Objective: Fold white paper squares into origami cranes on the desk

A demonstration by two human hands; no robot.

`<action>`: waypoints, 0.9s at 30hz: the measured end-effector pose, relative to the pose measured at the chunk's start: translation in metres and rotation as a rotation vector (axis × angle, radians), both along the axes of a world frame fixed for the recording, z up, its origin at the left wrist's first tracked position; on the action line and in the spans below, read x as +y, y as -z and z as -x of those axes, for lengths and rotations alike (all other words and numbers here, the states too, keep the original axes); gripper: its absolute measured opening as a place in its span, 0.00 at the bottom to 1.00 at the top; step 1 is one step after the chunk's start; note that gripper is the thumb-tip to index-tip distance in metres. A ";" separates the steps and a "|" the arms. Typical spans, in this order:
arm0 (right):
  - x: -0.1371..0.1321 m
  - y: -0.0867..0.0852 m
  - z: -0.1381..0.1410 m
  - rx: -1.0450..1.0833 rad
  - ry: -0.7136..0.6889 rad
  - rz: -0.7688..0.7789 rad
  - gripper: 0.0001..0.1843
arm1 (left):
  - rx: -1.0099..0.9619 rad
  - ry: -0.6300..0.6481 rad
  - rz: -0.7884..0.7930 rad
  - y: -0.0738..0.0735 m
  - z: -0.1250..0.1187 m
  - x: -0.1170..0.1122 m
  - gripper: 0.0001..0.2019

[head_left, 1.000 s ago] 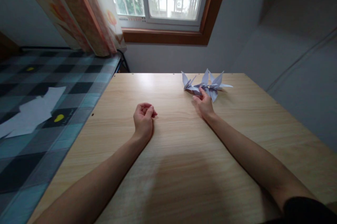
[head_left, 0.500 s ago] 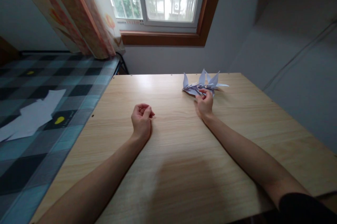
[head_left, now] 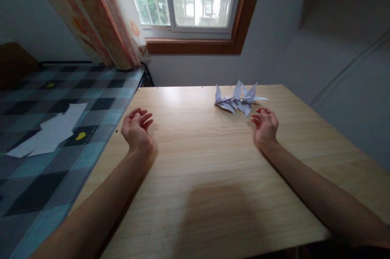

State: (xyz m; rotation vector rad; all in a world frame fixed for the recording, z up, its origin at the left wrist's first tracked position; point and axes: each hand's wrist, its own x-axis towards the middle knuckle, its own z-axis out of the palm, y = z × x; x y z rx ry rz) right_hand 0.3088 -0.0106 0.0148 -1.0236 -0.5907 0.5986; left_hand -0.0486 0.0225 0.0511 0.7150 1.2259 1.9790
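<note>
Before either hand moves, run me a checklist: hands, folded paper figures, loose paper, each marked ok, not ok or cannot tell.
1. Left hand free: ok, loosely curled with nothing seen in it, away from the figures.
2. Right hand free: ok, it holds nothing visible and sits just beside the figures.
3. Folded paper figures on the table: ok, grouped near its far edge.
4. Figures clearly apart from one another: cannot tell, they overlap in this view.
5. White paper off the table: ok, it lies on the checked cloth to the left.
</note>
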 end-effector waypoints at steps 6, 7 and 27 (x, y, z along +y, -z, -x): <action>-0.034 -0.026 0.009 -0.626 -0.283 -0.148 0.39 | 0.710 0.277 -0.365 -0.011 -0.003 -0.041 0.38; -0.040 -0.027 0.013 -0.805 -0.396 -0.133 0.44 | 0.852 0.397 -0.374 -0.010 -0.005 -0.049 0.41; -0.064 -0.001 0.053 -1.825 -1.094 0.000 0.57 | 1.912 1.223 -0.194 0.019 -0.021 -0.069 0.52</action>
